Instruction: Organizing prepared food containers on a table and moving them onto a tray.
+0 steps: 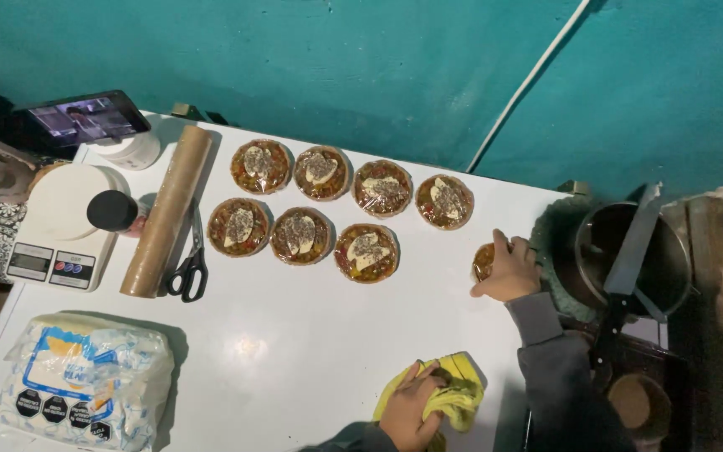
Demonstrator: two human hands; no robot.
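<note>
The right hand [510, 272] lies over a small round pizza [484, 261] near the right edge of the white table [294, 351]. Its fingers are curled down on top of the pizza and press on it, so only a bit of the pizza peeks out on the left of the hand. The left hand [412, 408] is at the near edge of the table and squeezes a yellow cloth [455, 393], with the fingers closed on it and the cloth bunched up under the palm. Both arms wear grey sleeves. To the left of the right hand sit seven more little pizzas [366, 252] in clear wrap, four in the back row and three in the front row, close beside each other. Farther left lie black scissors [190, 269], just beside a long brown roll [166, 211]. Past the roll stands a white kitchen scale [60, 226] with a dark-capped jar [115, 210] by it. A big bag of white stuff [85, 385] rests at the near left corner. To the right of the table there is a dark metal pot [629, 251] with a flat tool across it. Behind it all is a blue-green wall [361, 67].
</note>
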